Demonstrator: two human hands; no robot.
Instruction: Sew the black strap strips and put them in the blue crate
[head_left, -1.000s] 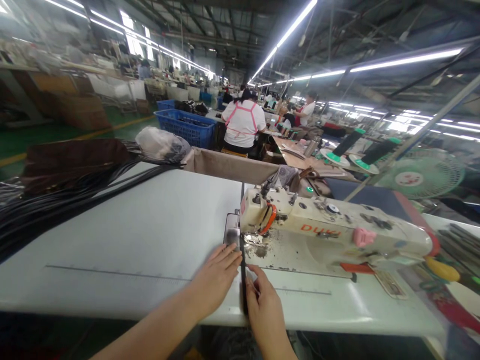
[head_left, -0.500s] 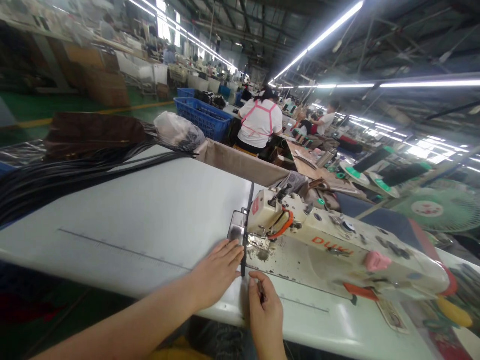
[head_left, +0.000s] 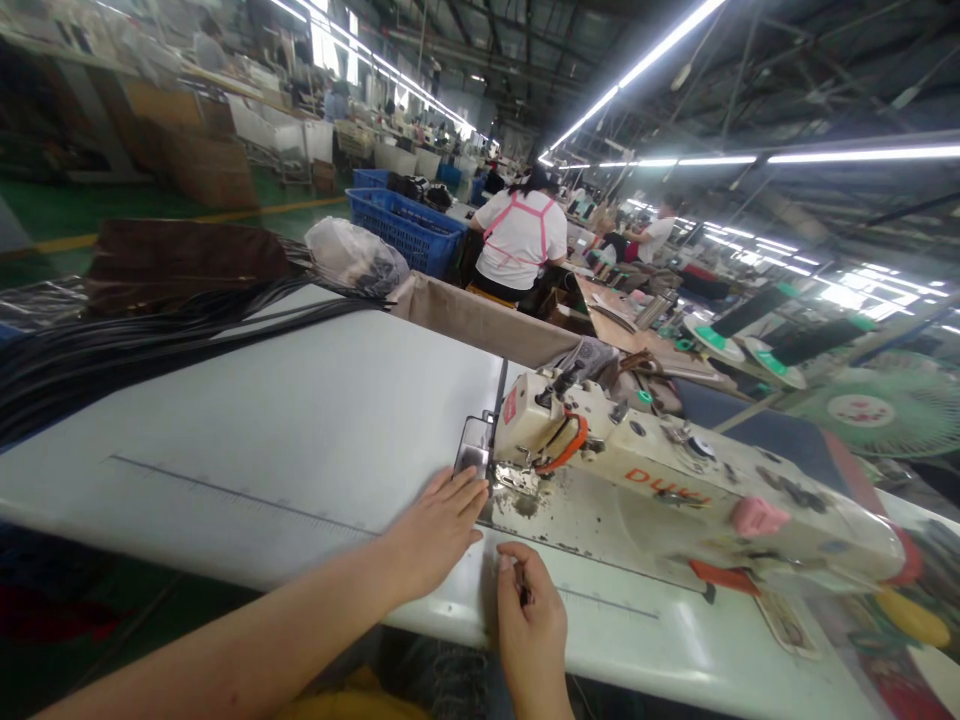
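A cream sewing machine (head_left: 660, 490) stands on the white table (head_left: 285, 430). A narrow black strap (head_left: 499, 385) runs out behind its presser foot toward the back of the table. My left hand (head_left: 439, 530) lies flat on the table just left of the needle plate, fingers stretched out. My right hand (head_left: 529, 620) is at the table's front edge, fingers curled and pinching something small and dark that I cannot make out. The strap's near end is hidden by the machine head and my left fingers.
A pile of long black straps (head_left: 112, 350) lies at the table's left, with brown material (head_left: 180, 255) and a plastic bag (head_left: 352, 255) behind. A person in a white shirt (head_left: 521, 240) sits ahead, beside a blue crate (head_left: 409, 230). A green fan (head_left: 877, 410) stands at right.
The black strap has run forward through the machine; its tail no longer lies between my hands. My right hand has closed from flat into a pinch. The view has swung slightly left.
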